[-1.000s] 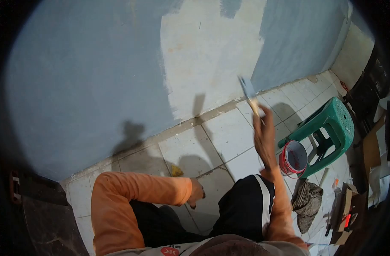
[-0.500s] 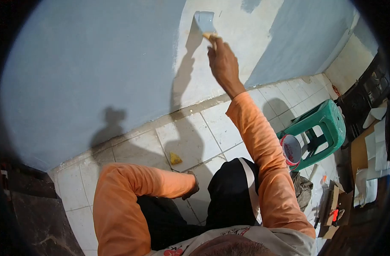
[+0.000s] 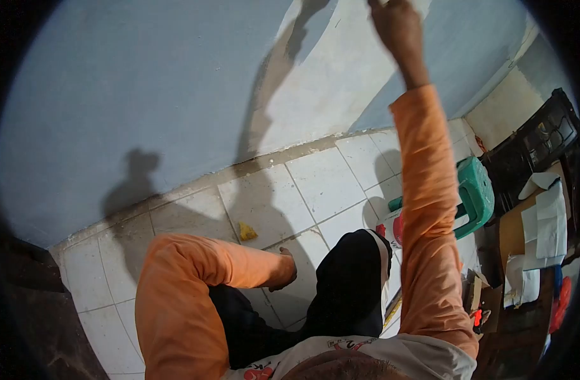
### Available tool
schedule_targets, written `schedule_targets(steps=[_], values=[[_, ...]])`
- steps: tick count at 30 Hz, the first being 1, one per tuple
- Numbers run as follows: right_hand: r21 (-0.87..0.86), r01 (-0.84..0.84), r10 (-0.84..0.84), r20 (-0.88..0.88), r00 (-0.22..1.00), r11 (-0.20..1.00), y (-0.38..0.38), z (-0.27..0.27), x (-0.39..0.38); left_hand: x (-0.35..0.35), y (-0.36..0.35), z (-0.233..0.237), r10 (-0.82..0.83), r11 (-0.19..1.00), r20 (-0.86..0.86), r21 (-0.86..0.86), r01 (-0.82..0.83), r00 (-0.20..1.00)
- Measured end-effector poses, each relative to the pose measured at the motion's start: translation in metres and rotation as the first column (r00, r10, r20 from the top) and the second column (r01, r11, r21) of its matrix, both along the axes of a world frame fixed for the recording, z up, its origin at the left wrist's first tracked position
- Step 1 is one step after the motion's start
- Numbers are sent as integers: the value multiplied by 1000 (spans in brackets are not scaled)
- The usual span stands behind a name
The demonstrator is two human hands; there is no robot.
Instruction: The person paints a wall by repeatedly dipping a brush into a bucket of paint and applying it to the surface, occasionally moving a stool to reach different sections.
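My right hand (image 3: pixel 398 28) is raised in front of the wall at the top edge, its fingers closed and partly cut off. The paintbrush it held in the earlier frame is out of view. Grey-blue paint (image 3: pixel 144 82) covers much of the wall, beside a pale patch (image 3: pixel 347 69). A grey streak runs down the left part of this patch, under my arm's shadow. My left hand (image 3: pixel 285 269) hangs low over the floor tiles by my knees, its fingers in shadow and hard to make out.
White floor tiles (image 3: pixel 325 183) meet the wall's base. A yellow scrap (image 3: pixel 246 232) lies on them. On the right are a green stool (image 3: pixel 477 196), a red and white bucket (image 3: pixel 393 229) partly behind my right sleeve, papers (image 3: pixel 550 221) and dark furniture (image 3: pixel 543 136).
My right hand has moved up and to the right, and the brush has left the view. A grey streak now shows on the pale patch. The view has shifted slightly.
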State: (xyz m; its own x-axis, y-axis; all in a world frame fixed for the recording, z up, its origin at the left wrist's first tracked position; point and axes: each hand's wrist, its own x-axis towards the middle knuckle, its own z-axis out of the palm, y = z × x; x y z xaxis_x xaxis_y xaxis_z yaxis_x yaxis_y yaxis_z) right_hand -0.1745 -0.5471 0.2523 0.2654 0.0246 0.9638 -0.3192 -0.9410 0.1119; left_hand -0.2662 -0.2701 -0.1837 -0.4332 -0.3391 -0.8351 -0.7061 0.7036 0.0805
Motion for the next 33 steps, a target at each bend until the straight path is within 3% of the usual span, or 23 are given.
schedule_targets(steps=[1,2,3,4,5,7,10,12,13,14,15,17,18,19,21,23,25,26,27,29,30,31,33], values=[[30,245,-231,-237,944,969,-18,-37,8,-1,-3,2,3,1000,-13,-11,-3,1000],[-16,242,-231,-356,905,970,-7,-78,17,-3,-6,4,3,1000,-16,-22,-4,1000],[323,170,-33,-389,920,931,19,-120,18,-4,-7,5,5,1000,-17,-26,-5,1000],[258,176,-30,-485,874,950,39,-158,13,-5,-7,5,8,1000,-16,-28,-9,1000],[377,266,49,-651,757,887,54,-181,7,-3,-8,8,14,999,-10,-32,-14,1000],[474,268,203,-729,654,839,70,-184,-4,0,-8,12,30,999,-3,-34,-30,1000],[306,265,-4,-649,761,914,39,-124,17,-2,-1,14,41,999,-6,-8,-41,999],[233,115,21,-513,858,966,18,-48,18,-6,5,15,39,999,-11,16,-38,999],[70,-124,141,-362,922,990,2,-21,15,-7,6,16,41,999,-15,24,-40,999],[410,35,87,-275,958,911,68,12,-3,-8,6,21,48,999,11,5,-48,999],[311,-62,103,-116,988,948,71,11,-1,-8,2,22,50,999,7,2,-50,999],[-37,69,-76,-267,961,997,30,-30,10,-9,-6,19,-5,1000,36,8,5,999],[46,141,-118,-327,938,989,22,-67,29,-10,-9,14,-7,1000,36,3,7,999],[281,135,-26,-358,933,950,52,-104,30,-10,-11,6,-15,1000,22,2,15,1000],[355,157,70,-552,831,922,71,-181,25,-10,-9,1,-22,1000,12,-4,22,1000],[454,223,213,-726,654,863,83,-200,10,-10,-5,2,-5,1000,20,-13,5,1000],[495,239,252,-731,634,835,61,-169,8,-9,0,1,14,1000,22,-20,-13,1000],[314,137,145,-726,672,939,14,-160,23,-8,2,1,18,1000,18,-12,-18,1000],[386,118,197,-683,703,915,11,-104,19,-8,4,1,21,1000,14,-2,-21,1000],[265,-273,375,-508,775,925,4,-9,4,-8,7,9,20,1000,10,19,-20,1000],[354,151,78,-557,827,923,-57,42,5,-9,3,25,23,999,24,33,-24,999],[375,-316,415,-222,882,872,-8,68,5,-8,-1,34,23,999,40,46,-25,999],[269,-158,175,-41,984,950,24,95,-10,-4,-5,37,-5,999,-16,44,5,1000]])
